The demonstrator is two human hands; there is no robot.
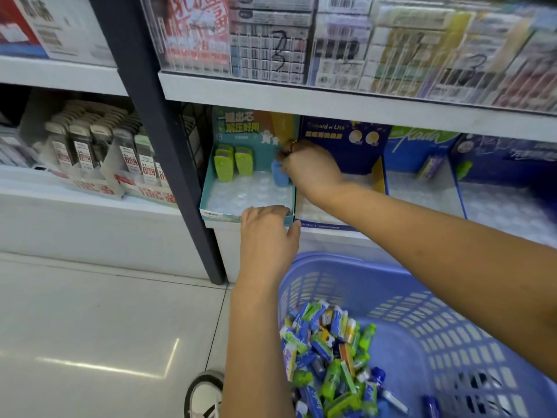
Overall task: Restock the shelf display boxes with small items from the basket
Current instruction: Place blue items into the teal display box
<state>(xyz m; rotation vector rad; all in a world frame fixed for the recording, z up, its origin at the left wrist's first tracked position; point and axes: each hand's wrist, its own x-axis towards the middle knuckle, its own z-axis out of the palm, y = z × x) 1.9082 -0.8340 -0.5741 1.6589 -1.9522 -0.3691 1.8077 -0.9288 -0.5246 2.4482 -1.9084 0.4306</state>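
Teal box, far left on the lower shelf: mostly bare clear-plastic tray w/ round pockets. Stock in it now: green items, a few pcs at back left, plus one blue item at back right.

Right hand: fingers curled round the blue item, holding it upright by the box's right wall. Can't tell if it's seated in a pocket.

Left hand: on the front rim of same box, fingers hooked over the edge, thumb outside. Steadying it, prob.

Basket on the floor just below the shelf, under the forearms. Heap of small packets inside, green, blue, some yellow. Plenty left.

Progress, my read: early. Front and middle pockets of teal box unfilled. Navy box next door shows an empty tray. Boxes further right look near-bare too, an odd pc each, blurred. Most of the restock remains, approx all four boxes.
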